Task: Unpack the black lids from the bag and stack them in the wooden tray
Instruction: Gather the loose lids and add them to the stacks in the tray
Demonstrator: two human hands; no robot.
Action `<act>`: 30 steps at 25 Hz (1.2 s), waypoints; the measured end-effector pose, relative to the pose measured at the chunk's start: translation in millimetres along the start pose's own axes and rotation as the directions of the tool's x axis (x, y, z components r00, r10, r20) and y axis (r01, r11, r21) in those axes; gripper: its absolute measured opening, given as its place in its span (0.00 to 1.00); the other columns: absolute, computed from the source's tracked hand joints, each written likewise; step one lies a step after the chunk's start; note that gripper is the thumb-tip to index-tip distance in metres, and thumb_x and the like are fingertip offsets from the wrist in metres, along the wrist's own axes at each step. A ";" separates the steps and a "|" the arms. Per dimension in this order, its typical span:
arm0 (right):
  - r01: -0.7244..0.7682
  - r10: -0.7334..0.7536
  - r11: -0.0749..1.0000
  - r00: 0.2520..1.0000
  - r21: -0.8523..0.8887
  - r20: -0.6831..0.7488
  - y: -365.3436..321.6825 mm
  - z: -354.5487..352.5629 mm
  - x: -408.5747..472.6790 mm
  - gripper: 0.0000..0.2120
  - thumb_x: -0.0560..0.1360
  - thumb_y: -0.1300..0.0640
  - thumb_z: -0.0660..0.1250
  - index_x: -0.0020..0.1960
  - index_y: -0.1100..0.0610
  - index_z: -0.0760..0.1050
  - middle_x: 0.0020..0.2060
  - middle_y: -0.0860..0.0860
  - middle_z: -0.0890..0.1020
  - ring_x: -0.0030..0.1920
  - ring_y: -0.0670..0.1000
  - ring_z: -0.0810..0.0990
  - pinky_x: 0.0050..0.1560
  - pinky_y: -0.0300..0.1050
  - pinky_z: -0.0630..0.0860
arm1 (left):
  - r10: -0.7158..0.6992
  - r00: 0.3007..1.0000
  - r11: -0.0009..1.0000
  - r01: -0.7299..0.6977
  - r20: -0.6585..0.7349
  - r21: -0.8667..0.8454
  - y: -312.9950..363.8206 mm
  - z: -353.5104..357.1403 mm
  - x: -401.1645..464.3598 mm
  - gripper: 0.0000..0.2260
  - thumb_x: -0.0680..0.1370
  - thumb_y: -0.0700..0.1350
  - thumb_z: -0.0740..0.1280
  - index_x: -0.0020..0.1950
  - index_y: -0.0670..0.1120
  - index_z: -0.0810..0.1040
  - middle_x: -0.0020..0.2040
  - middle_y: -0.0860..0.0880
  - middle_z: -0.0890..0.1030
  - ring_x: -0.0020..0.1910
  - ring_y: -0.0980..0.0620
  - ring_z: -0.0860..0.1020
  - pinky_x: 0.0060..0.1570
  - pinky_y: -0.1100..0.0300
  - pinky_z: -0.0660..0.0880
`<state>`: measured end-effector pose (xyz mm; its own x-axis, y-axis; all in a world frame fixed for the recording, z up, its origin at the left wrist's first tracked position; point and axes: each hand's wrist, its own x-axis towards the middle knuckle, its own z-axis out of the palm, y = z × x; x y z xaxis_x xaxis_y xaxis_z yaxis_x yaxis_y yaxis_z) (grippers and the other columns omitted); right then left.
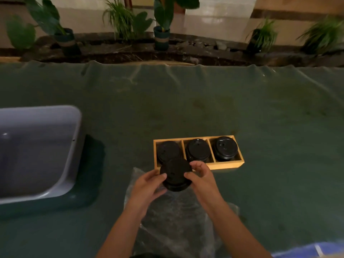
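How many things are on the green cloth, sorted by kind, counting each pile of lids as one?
Lid stacks in the wooden tray: 3
Lid stacks in both hands: 1
Wooden trays: 1
Clear plastic bags: 1
Grey tubs: 1
Total: 7

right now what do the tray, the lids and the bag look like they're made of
Tray: light wood, smooth matte finish, going by its pale tan colour and thin divider walls.
Lids held by left hand and right hand: probably moulded black plastic, faint sheen.
Bag: thin clear plastic film, crinkled, with glare.
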<state>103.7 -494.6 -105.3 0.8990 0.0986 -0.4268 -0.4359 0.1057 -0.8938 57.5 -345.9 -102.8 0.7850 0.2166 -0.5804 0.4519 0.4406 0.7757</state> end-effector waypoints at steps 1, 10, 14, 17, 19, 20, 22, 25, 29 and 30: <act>0.008 -0.008 1.000 1.000 -0.014 0.008 4.0 -5.4 -0.4 0.14 0.69 0.72 0.65 0.45 0.55 0.74 0.44 0.54 0.78 0.47 0.53 0.77 0.50 0.51 0.74 | -0.031 1.000 0.998 0.031 0.002 0.048 -3.9 -1.9 -0.1 0.15 0.74 0.39 0.67 0.60 0.39 0.75 0.52 0.44 0.81 0.49 0.49 0.80 0.40 0.61 0.80; 0.201 -0.158 0.878 0.978 -0.434 0.133 -25.2 -7.5 59.7 0.14 0.69 0.66 0.70 0.52 0.54 0.76 0.51 0.53 0.81 0.54 0.52 0.79 0.59 0.50 0.76 | 0.088 0.992 0.988 -0.076 -0.086 0.137 20.4 17.1 49.2 0.15 0.77 0.38 0.64 0.63 0.37 0.73 0.55 0.43 0.79 0.43 0.58 0.78 0.42 0.61 0.79; 0.243 -0.179 0.789 0.970 -0.565 0.167 -27.9 0.7 88.3 0.15 0.69 0.63 0.71 0.55 0.56 0.77 0.52 0.52 0.82 0.53 0.49 0.79 0.60 0.50 0.75 | 0.129 0.971 0.968 -0.080 -0.202 0.237 24.7 14.1 78.1 0.14 0.76 0.39 0.66 0.61 0.39 0.75 0.52 0.45 0.79 0.42 0.57 0.77 0.43 0.58 0.77; 0.255 -0.180 0.711 0.967 -0.655 0.182 -24.1 5.2 101.0 0.14 0.69 0.60 0.71 0.55 0.53 0.77 0.51 0.48 0.82 0.50 0.45 0.78 0.57 0.45 0.76 | 0.155 0.956 0.948 -0.074 -0.247 0.309 23.4 8.8 93.7 0.14 0.74 0.40 0.68 0.59 0.38 0.77 0.50 0.43 0.81 0.43 0.53 0.79 0.36 0.63 0.78; 0.260 -0.183 0.658 0.966 -0.707 0.185 -19.9 8.6 106.4 0.15 0.70 0.60 0.70 0.56 0.53 0.76 0.52 0.48 0.82 0.51 0.45 0.78 0.56 0.42 0.74 | 0.156 0.952 0.937 -0.058 -0.264 0.345 19.9 4.6 102.3 0.13 0.73 0.39 0.69 0.57 0.38 0.78 0.50 0.41 0.82 0.41 0.52 0.79 0.36 0.63 0.80; 0.269 -0.192 0.622 0.963 -0.735 0.189 -18.0 10.5 108.2 0.15 0.70 0.60 0.70 0.57 0.54 0.76 0.53 0.49 0.82 0.53 0.46 0.78 0.56 0.41 0.73 | 0.155 0.949 0.930 -0.046 -0.275 0.365 18.0 3.4 105.3 0.13 0.73 0.39 0.69 0.57 0.38 0.78 0.50 0.41 0.82 0.41 0.51 0.80 0.39 0.60 0.80; 0.291 -0.226 0.533 0.954 -0.795 0.198 -14.5 14.5 110.4 0.16 0.71 0.59 0.69 0.59 0.56 0.76 0.54 0.51 0.82 0.54 0.49 0.79 0.56 0.42 0.73 | 0.153 0.941 0.917 -0.021 -0.302 0.399 15.8 1.7 110.3 0.13 0.72 0.40 0.71 0.55 0.38 0.79 0.50 0.40 0.83 0.44 0.48 0.81 0.45 0.53 0.79; 0.318 -0.281 0.409 0.936 -0.855 0.213 -10.5 18.3 114.9 0.16 0.72 0.57 0.68 0.60 0.57 0.76 0.55 0.53 0.81 0.56 0.51 0.77 0.59 0.44 0.72 | 0.196 0.926 0.876 -0.017 -0.322 0.483 15.3 -2.8 116.9 0.11 0.70 0.43 0.73 0.50 0.42 0.81 0.46 0.44 0.83 0.45 0.48 0.82 0.50 0.49 0.79; 0.345 -0.304 0.355 0.922 -0.869 0.242 -7.5 18.8 112.9 0.17 0.73 0.57 0.67 0.61 0.60 0.74 0.59 0.56 0.77 0.59 0.52 0.74 0.62 0.43 0.69 | 0.204 0.924 0.833 0.010 -0.322 0.554 15.3 -2.2 112.4 0.08 0.69 0.50 0.73 0.42 0.46 0.81 0.42 0.47 0.83 0.43 0.49 0.81 0.49 0.49 0.79; 0.350 -0.312 0.355 0.918 -0.867 0.243 -7.6 18.7 110.7 0.18 0.74 0.57 0.66 0.63 0.60 0.72 0.60 0.56 0.76 0.59 0.52 0.74 0.62 0.43 0.69 | 0.206 0.925 0.834 0.005 -0.319 0.551 15.8 -1.6 108.3 0.09 0.70 0.51 0.72 0.44 0.46 0.81 0.43 0.48 0.82 0.44 0.49 0.81 0.50 0.49 0.79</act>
<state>205.8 -466.0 -143.1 0.9513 0.2979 -0.0795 0.1971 -0.7858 -0.5862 149.0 -314.0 -153.8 0.6841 0.5690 -0.4564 0.6141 -0.1118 0.7812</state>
